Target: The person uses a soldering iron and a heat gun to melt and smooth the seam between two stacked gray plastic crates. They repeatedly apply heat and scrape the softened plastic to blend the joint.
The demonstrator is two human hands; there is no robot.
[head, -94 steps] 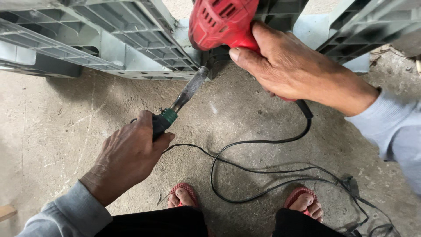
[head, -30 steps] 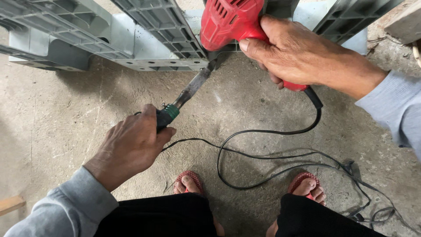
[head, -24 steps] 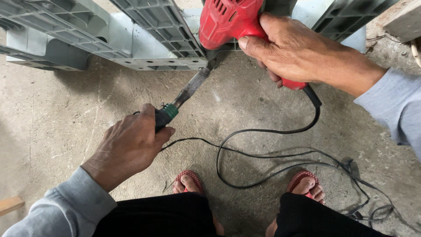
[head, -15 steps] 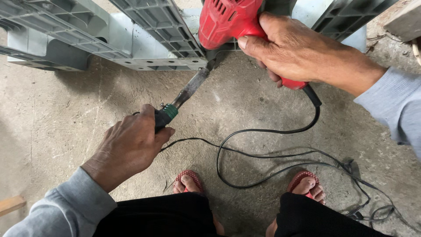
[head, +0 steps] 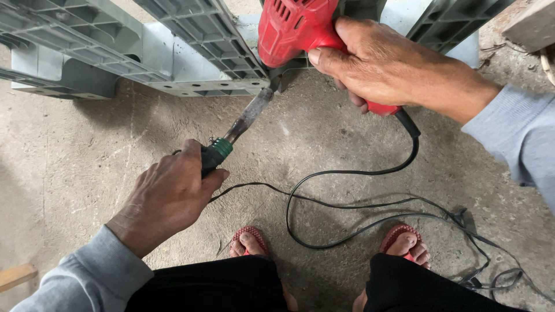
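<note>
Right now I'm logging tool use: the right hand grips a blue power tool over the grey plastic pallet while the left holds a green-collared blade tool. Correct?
Not quite. In the head view the power tool in the right hand is red, not blue. The rest stands: the left hand holds the green-collared blade tool at the grey plastic pallet.

Grey long sleeves, ribbed cuffs; black trousers; red flip-flops, toes bare; hands ungloved.

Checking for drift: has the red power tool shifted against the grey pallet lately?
No. The red power tool sits at the same corner of the grey pallet; right hand steady.
</note>
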